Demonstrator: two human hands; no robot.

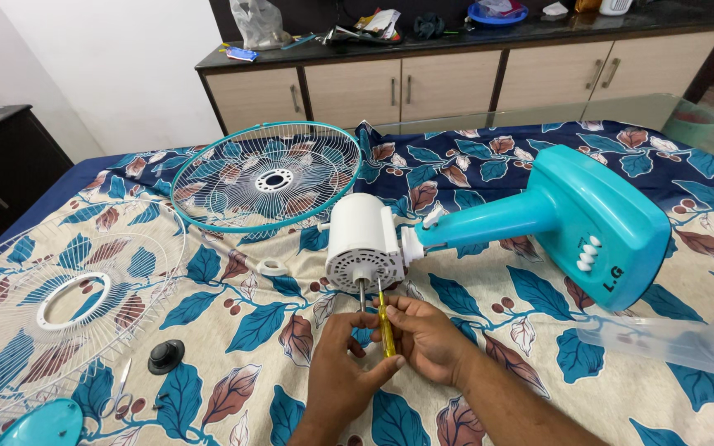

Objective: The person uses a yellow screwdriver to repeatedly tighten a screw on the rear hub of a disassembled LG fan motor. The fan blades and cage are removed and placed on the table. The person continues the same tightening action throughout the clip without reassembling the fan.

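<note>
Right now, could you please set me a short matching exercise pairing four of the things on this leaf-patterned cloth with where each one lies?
Things:
1. teal-rimmed wire fan guard
2. white wire fan guard
3. yellow-handled screwdriver
4. small black round knob

Places:
A. held between the left hand and the right hand, below the white motor housing
B. far side of the cloth, left of the motor
C. on the cloth beside the white guard's near edge
D. flat at the left edge of the view

Pairs: 1-B, 2-D, 3-A, 4-C
</note>
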